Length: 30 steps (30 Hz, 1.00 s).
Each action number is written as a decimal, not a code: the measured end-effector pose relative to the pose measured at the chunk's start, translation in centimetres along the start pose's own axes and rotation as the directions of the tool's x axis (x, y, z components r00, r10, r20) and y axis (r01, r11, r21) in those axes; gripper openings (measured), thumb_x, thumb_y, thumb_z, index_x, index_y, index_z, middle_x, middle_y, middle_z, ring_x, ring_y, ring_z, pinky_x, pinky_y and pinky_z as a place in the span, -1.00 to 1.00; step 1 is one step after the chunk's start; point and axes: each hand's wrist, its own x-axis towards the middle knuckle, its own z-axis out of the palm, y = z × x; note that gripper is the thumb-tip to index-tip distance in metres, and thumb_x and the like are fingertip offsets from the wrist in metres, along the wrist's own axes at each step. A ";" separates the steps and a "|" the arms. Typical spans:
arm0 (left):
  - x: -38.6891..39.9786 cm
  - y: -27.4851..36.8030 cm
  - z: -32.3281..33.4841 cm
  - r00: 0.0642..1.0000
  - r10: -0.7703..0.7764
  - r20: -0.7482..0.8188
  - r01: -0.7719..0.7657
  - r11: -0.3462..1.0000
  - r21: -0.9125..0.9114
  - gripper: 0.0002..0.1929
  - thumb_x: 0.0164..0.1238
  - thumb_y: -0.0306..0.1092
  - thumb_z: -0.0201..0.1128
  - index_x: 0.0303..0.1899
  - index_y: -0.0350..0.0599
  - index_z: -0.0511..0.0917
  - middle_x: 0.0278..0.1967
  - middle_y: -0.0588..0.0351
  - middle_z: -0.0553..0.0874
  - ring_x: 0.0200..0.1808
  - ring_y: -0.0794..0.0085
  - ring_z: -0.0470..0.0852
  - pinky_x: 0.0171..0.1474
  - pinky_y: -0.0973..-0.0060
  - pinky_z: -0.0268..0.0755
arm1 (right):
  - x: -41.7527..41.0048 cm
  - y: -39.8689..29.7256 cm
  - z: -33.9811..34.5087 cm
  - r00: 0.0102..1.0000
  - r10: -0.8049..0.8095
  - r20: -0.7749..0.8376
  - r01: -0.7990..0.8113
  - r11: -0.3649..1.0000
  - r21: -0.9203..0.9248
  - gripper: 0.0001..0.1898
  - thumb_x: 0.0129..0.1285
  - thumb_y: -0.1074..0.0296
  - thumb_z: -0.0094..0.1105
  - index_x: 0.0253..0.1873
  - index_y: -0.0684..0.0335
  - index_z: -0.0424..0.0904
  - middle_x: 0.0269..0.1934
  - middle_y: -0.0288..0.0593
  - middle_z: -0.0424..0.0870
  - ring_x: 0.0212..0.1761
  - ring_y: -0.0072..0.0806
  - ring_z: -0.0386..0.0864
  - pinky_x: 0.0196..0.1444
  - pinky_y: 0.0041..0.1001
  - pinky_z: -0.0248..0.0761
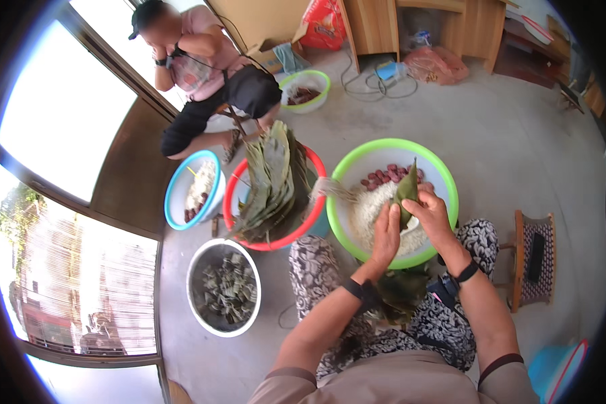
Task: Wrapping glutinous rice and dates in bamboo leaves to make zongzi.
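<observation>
A green leaf (407, 196) is folded into a pointed shape, its tip upward. My left hand (387, 231) holds it from the left and my right hand (431, 212) grips it from the right. Both hands are over a white basin with a lime-green rim (344, 151). Inside lie white rice grains (368, 212) and dark red dates (384, 175). Partly hidden behind my hands is a white object (410, 225), perhaps a spoon. A bundle of pale strings (333, 188) hangs over the basin's left rim. What the leaf contains is hidden.
Long leaves (270, 182) fill a red-rimmed basin (317, 157). Wrapped leaf parcels (230, 288) lie in a white-rimmed pot (191, 303). A blue-rimmed basin (167, 202) holds rice and dates. Another person (202, 55) sits at upper left. A small stool (535, 260) stands right.
</observation>
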 end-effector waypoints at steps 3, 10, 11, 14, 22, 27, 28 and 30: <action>0.0 -0.1 -0.1 0.997 0.063 -0.055 -0.056 0.991 0.118 -0.68 0.65 -0.15 -0.14 -0.01 -0.20 0.46 -0.34 0.25 0.50 -0.35 0.62 0.46 -0.32 0.62 0.41 | 0.0 0.2 0.5 1.000 -0.013 -0.003 0.013 1.000 0.007 -0.89 0.26 0.46 0.30 -0.20 0.39 0.63 -0.21 -0.31 0.51 -0.15 -0.56 0.47 -0.10 -0.52 0.36; -0.6 2.0 0.6 0.999 -0.025 -0.042 0.026 0.999 0.033 -0.61 0.65 -0.10 -0.13 0.09 -0.31 0.38 -0.40 0.17 0.50 -0.46 0.58 0.48 -0.49 0.57 0.38 | -0.2 0.4 0.7 0.999 -0.011 -0.035 0.012 1.000 0.026 -0.88 0.25 0.47 0.32 -0.22 0.40 0.60 -0.28 -0.32 0.45 -0.21 -0.60 0.43 -0.18 -0.53 0.34; -0.7 2.0 0.9 0.997 -0.051 -0.062 0.051 0.999 0.002 -0.60 0.65 -0.10 -0.12 0.11 -0.32 0.37 -0.42 0.17 0.51 -0.48 0.58 0.48 -0.49 0.57 0.37 | -0.3 0.5 0.7 0.999 0.010 -0.042 -0.008 0.999 0.043 -0.88 0.25 0.47 0.32 -0.22 0.40 0.61 -0.28 -0.32 0.46 -0.22 -0.61 0.44 -0.20 -0.53 0.34; -0.4 1.8 0.6 0.995 0.013 -0.097 -0.004 0.995 0.096 -0.58 0.64 -0.11 -0.10 0.19 -0.35 0.33 -0.46 0.15 0.51 -0.55 0.58 0.46 -0.53 0.57 0.33 | -0.1 0.6 1.0 0.998 0.014 -0.069 -0.011 0.999 0.047 -0.88 0.26 0.47 0.31 -0.21 0.40 0.61 -0.30 -0.32 0.47 -0.26 -0.63 0.46 -0.24 -0.54 0.36; 0.9 1.8 0.2 0.958 0.231 -0.167 -0.189 0.953 0.238 -0.67 0.62 -0.08 -0.09 0.14 -0.12 0.32 -0.32 0.20 0.51 -0.51 0.67 0.40 -0.53 0.68 0.25 | 0.3 -0.2 1.7 0.982 0.185 -0.026 -0.171 0.944 0.283 -0.85 0.32 0.37 0.30 -0.12 0.33 0.65 -0.29 -0.45 0.46 -0.50 -0.78 0.36 -0.49 -0.66 0.22; 0.4 2.9 0.7 0.957 0.165 -0.239 -0.163 0.986 0.026 -0.68 0.64 -0.07 -0.15 0.08 -0.13 0.33 -0.25 0.13 0.52 -0.50 0.62 0.46 -0.55 0.65 0.34 | 0.0 -1.1 1.8 0.979 0.203 0.000 -0.193 0.931 0.311 -0.82 0.32 0.35 0.30 -0.06 0.31 0.68 -0.27 -0.44 0.50 -0.49 -0.77 0.35 -0.48 -0.67 0.23; 0.4 2.8 0.6 0.959 0.159 -0.235 -0.159 0.987 0.016 -0.68 0.64 -0.07 -0.17 0.06 -0.13 0.33 -0.23 0.10 0.53 -0.47 0.57 0.51 -0.55 0.61 0.41 | 0.0 -1.1 1.9 0.980 0.199 0.006 -0.191 0.931 0.311 -0.82 0.32 0.36 0.30 -0.07 0.30 0.68 -0.28 -0.44 0.50 -0.49 -0.77 0.35 -0.47 -0.67 0.23; 0.4 2.8 0.5 0.964 0.129 -0.234 -0.137 0.990 -0.018 -0.67 0.64 -0.06 -0.16 0.05 -0.14 0.35 -0.22 0.12 0.52 -0.43 0.59 0.50 -0.54 0.63 0.39 | -0.2 -1.0 1.7 0.977 0.211 0.021 -0.207 0.930 0.305 -0.82 0.31 0.35 0.31 -0.07 0.30 0.68 -0.27 -0.44 0.50 -0.46 -0.77 0.36 -0.44 -0.67 0.25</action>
